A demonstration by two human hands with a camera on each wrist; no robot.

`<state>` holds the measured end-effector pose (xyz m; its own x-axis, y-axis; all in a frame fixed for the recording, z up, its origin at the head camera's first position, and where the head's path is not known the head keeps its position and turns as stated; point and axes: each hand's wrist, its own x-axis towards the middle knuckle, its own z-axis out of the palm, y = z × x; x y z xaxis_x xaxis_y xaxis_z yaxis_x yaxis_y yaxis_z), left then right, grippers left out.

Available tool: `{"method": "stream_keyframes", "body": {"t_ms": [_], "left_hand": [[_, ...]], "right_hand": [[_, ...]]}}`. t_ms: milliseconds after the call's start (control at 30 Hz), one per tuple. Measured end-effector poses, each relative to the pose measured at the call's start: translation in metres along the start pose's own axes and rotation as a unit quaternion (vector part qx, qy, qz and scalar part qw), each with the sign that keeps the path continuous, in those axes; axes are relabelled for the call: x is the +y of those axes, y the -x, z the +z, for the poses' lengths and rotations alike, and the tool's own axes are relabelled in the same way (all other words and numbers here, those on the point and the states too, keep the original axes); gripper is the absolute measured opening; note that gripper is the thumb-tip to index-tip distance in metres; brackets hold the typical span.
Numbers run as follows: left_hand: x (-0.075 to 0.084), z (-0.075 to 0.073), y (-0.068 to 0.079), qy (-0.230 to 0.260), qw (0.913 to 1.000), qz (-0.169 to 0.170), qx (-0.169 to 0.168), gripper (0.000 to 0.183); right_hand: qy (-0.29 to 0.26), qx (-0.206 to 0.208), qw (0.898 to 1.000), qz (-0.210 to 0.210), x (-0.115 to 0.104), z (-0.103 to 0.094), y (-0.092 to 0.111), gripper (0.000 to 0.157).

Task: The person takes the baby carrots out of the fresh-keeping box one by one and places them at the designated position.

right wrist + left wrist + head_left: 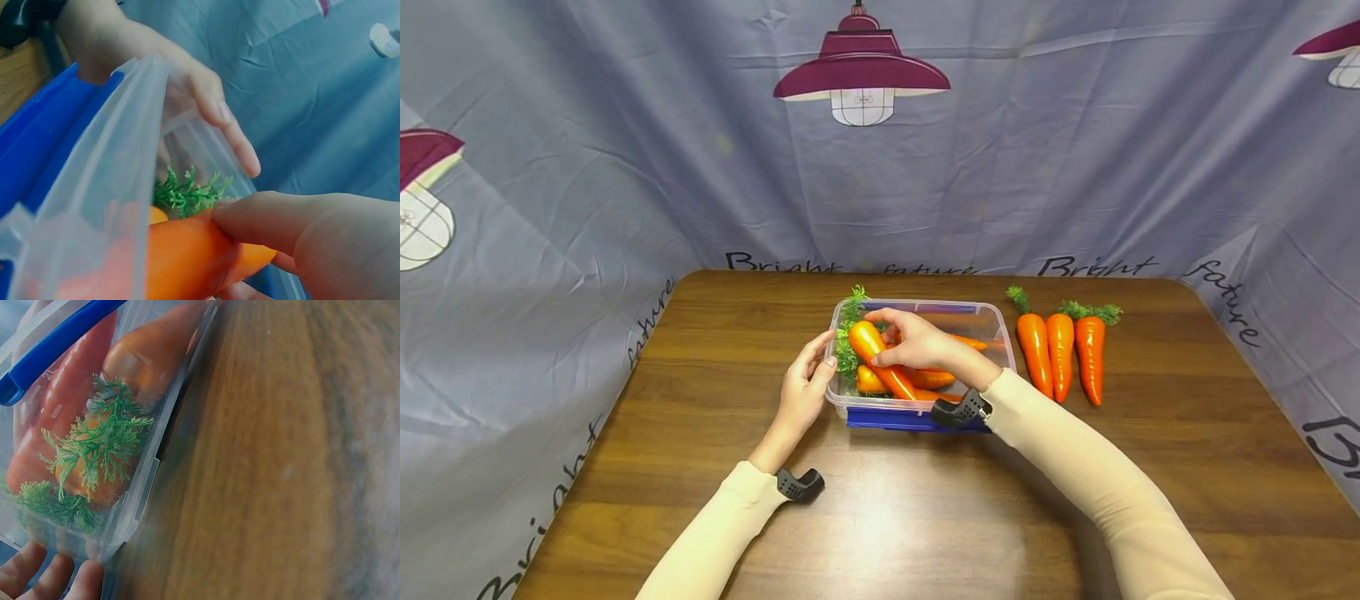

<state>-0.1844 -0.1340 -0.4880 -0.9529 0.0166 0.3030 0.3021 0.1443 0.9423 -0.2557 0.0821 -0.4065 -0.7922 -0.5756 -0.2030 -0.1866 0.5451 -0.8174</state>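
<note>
Currently the right hand [913, 338] pinches a carrot [868, 339] inside the box [880, 405], whose left end the loose-fingered left hand [807, 385] touches.

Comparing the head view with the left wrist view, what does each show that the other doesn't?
Only the head view: three loose carrots right of the box, the cream sleeves and the lamp print on the backdrop. Only the left wrist view: a small marking on the box's clear wall, too faint to read surely. Both: the box, a blue latch, boxed carrots, green tops, the left hand and wooden table.
</note>
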Motion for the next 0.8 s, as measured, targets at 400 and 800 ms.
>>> {"method": "stream_keyframes", "body": {"t_ms": [400, 800], "left_hand": [[-0.001, 0.001, 0.000, 0.004, 1.0000, 0.005, 0.001, 0.046], [-0.001, 0.001, 0.001, 0.001, 0.9999, 0.010, 0.002, 0.046]], "right_hand": [[-0.120, -0.017, 0.992, 0.025, 0.000, -0.013, 0.010, 0.069], [-0.226, 0.045, 0.973, 0.022, 0.027, -0.064, 0.052, 0.072]]}}
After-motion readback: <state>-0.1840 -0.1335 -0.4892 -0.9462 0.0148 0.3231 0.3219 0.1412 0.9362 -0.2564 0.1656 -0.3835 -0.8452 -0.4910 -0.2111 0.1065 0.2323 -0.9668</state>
